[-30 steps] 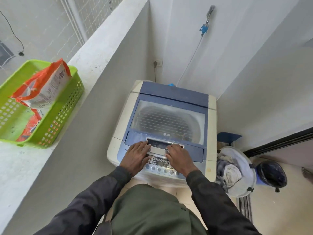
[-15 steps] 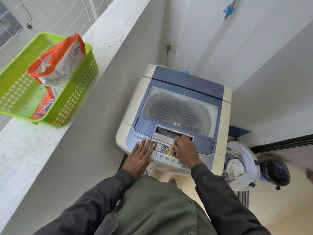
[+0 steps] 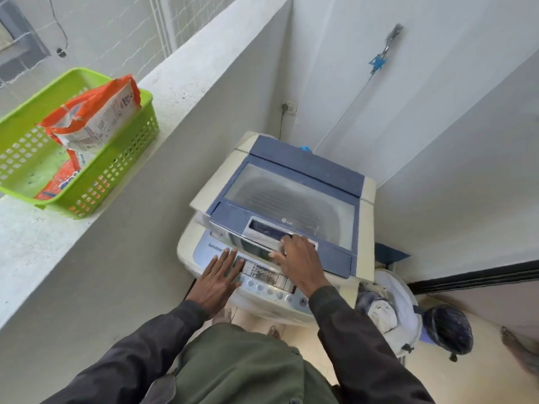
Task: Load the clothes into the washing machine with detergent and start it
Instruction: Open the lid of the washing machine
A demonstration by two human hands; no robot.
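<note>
A white top-loading washing machine [image 3: 367, 228] with a blue lid [image 3: 291, 196] stands in the corner. The lid's front edge is raised a little off the body. My right hand [image 3: 300, 263] grips the grey lid handle, fingers curled under it. My left hand [image 3: 220, 279] lies flat, fingers spread, on the control panel [image 3: 268, 279] at the machine's front. An orange and white detergent bag [image 3: 93, 118] leans in a green basket [image 3: 122, 167] on the ledge to the left. Clothes [image 3: 376, 307] sit in a white laundry bin [image 3: 404, 298] right of the machine.
A concrete ledge [image 3: 43, 237] runs along the left wall. A wall socket [image 3: 290, 107] and a tap with a hose [image 3: 379, 62] are behind the machine. A dark round object [image 3: 449, 329] lies on the floor beside the bin, by a black door track [image 3: 478, 277].
My right hand moved from the panel up to the lid handle and the lid's front edge has lifted slightly. My left hand slid down to rest flat on the panel's left.
</note>
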